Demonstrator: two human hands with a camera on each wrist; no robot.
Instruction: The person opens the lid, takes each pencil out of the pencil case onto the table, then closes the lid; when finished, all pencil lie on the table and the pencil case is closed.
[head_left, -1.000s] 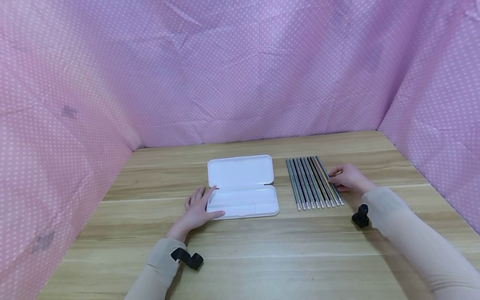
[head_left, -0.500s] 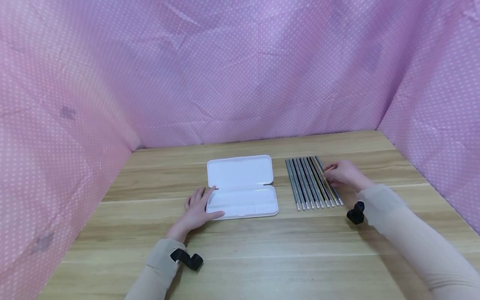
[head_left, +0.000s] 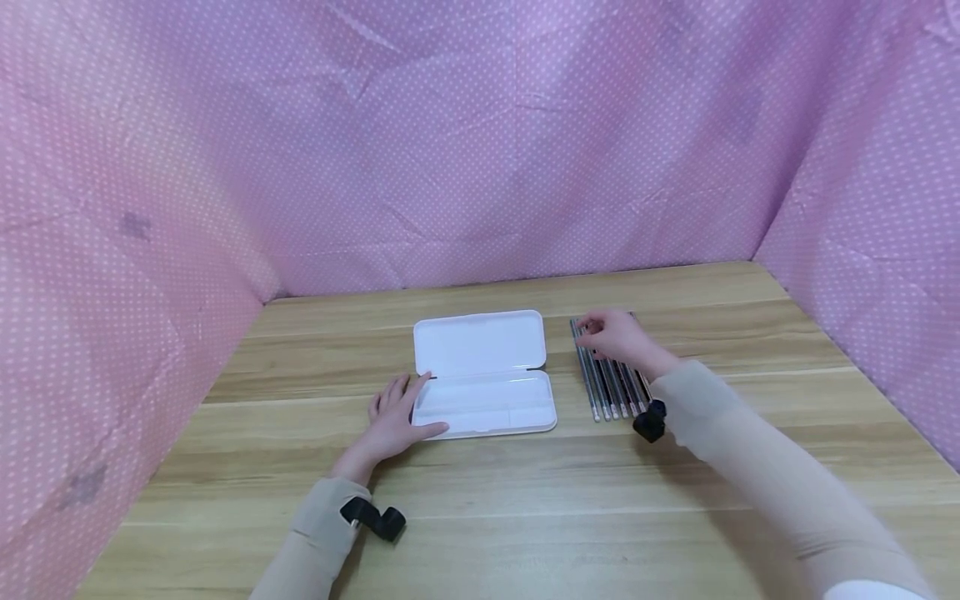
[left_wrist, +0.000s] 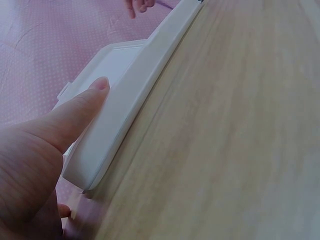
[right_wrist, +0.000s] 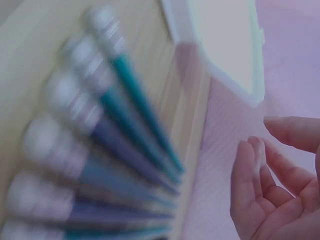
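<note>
A white pencil case (head_left: 480,342) lies unfolded on the table, its lid toward the back. My left hand (head_left: 392,425) rests spread at the case's left end. The left thumb (left_wrist: 75,112) lies straight across the front wall in the left wrist view, while the index finger reaches the hinge side. Right of the case, several pencils (head_left: 607,400) lie side by side, white erasers toward me. Over their far part hovers my right hand (head_left: 618,340), hiding some of them. In the right wrist view, thumb and fingers are apart with nothing between them; the pencils (right_wrist: 135,90) look blurred.
A wooden table (head_left: 480,517) carries everything. Pink dotted cloth (head_left: 480,150) hangs behind it and along both sides. Each sleeve bears a black wrist mount (head_left: 649,421). The front tray of the case has shallow compartments.
My right hand has moved left, from the right end of the pencil row to over its left part. The left hand and the case have stayed where they were.
</note>
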